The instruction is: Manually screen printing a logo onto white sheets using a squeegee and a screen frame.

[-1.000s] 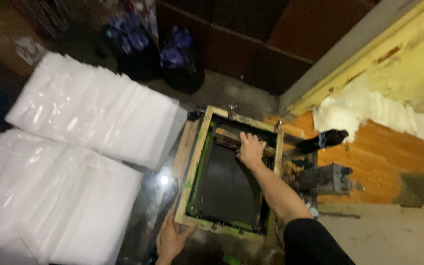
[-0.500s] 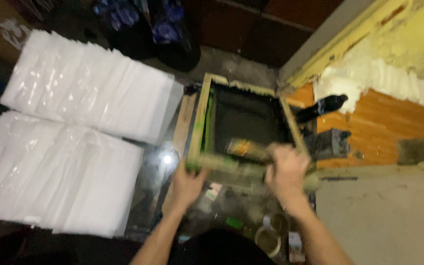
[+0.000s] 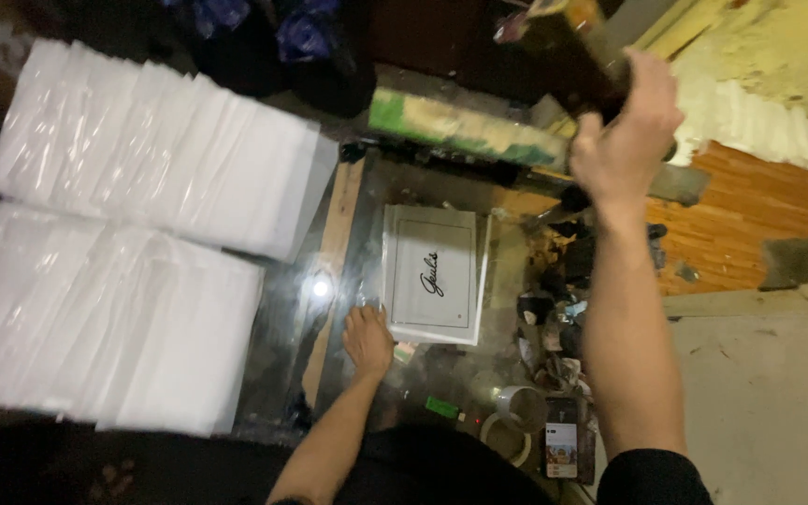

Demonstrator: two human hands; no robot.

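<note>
I can't make out much of what my right hand [image 3: 624, 140] has: a dark, blurred object [image 3: 568, 56] runs off the top edge, and the fingers are curled round it, raised high at the far right with the forearm stretched straight up from the near edge. The lifted screen frame [image 3: 465, 126] is tilted up at the far side, its green and yellow-smeared edge facing me (the mesh itself is out of sight). My left hand [image 3: 367, 339] lies flat and fairly wide, fingers spread, its tips touching the near left corner of the white printed sheet [image 3: 432, 273], which lies on the glass table [image 3: 329, 281] under the frame. To the left, two big overlapping spreads of white plastic bags [image 3: 114, 252] crowd the table edge, leaving only a narrow strip of glass beside the sheet. Near right, tape rolls [image 3: 514, 421] and a phone [image 3: 561, 447] sit close together among blurred clutter.
</note>
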